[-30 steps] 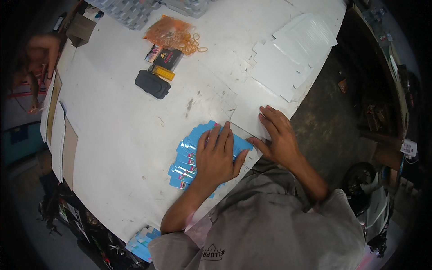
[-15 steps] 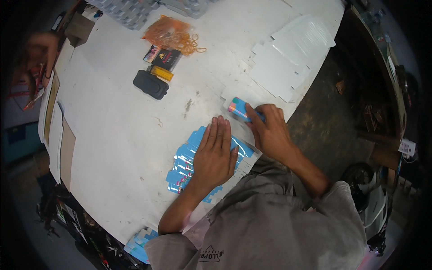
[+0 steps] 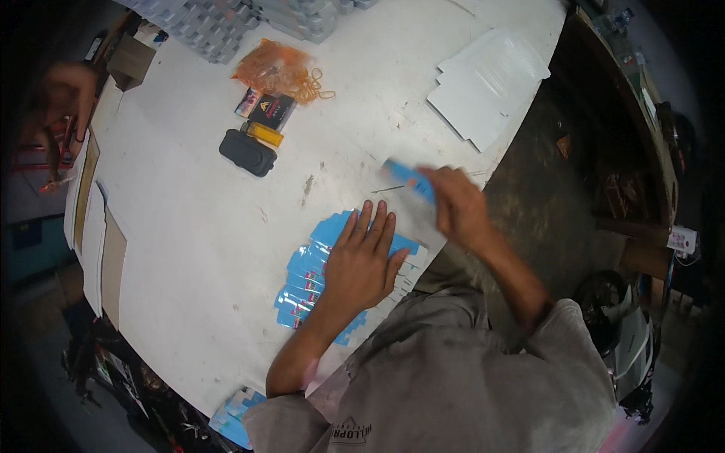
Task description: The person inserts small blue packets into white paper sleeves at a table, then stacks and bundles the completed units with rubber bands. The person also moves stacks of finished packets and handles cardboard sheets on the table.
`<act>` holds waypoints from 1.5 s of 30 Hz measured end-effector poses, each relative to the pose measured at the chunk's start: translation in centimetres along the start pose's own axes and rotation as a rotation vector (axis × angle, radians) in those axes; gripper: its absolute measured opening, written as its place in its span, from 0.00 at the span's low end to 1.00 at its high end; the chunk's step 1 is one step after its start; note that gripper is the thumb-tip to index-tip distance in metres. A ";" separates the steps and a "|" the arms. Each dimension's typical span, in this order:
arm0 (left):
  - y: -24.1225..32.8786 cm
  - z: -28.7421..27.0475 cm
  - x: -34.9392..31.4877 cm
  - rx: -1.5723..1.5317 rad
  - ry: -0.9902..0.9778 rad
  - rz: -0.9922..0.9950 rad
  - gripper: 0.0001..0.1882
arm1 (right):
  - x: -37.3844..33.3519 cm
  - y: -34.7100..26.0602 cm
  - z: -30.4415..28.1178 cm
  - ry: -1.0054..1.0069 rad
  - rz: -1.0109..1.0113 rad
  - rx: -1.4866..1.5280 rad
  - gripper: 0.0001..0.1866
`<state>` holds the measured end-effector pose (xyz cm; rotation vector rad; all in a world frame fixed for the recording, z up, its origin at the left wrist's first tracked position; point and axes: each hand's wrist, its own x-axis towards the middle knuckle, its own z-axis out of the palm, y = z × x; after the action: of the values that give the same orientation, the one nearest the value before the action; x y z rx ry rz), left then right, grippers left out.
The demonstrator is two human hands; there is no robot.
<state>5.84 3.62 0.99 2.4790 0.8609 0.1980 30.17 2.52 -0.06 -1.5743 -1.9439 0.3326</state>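
Note:
My left hand (image 3: 362, 260) lies flat, fingers slightly spread, on a fanned-out row of flat blue printed cartons (image 3: 302, 283) near the table's front edge. To the right, my right hand (image 3: 459, 208) grips a small blue carton (image 3: 408, 180), smeared by motion. This carton is held over the white table, its far end pointing up and to the left. White cut edges of the fanned pieces stick out beside my left hand's thumb.
A stack of white die-cut sheets (image 3: 491, 87) lies at the far right. Toward the back are an orange bag of rubber bands (image 3: 276, 66), a dark pack (image 3: 270, 111), a yellow lighter (image 3: 264, 134), a black case (image 3: 248, 152) and grey stacks (image 3: 196, 26). Another person's arm (image 3: 68, 98) shows far left.
My right hand has shifted slightly with the blue carton. The loose white pieces nearest it are gone from view beside the white stack. My left fingers have spread a little.

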 end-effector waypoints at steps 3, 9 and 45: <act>-0.3 0.6 0.1 0.007 0.055 -0.018 0.35 | 1.2 -3.0 0.6 0.023 -0.031 -0.084 0.24; 1.1 -0.2 -0.2 0.224 0.048 -0.066 0.36 | 0.5 -6.2 0.5 -0.337 0.394 0.582 0.13; 0.3 0.6 0.9 -0.073 0.123 -0.014 0.29 | 2.6 -0.4 0.2 0.120 -0.003 -0.179 0.20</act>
<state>6.88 3.72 0.60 2.4126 0.9039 0.3739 29.46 4.90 0.75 -1.6634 -1.9268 0.0620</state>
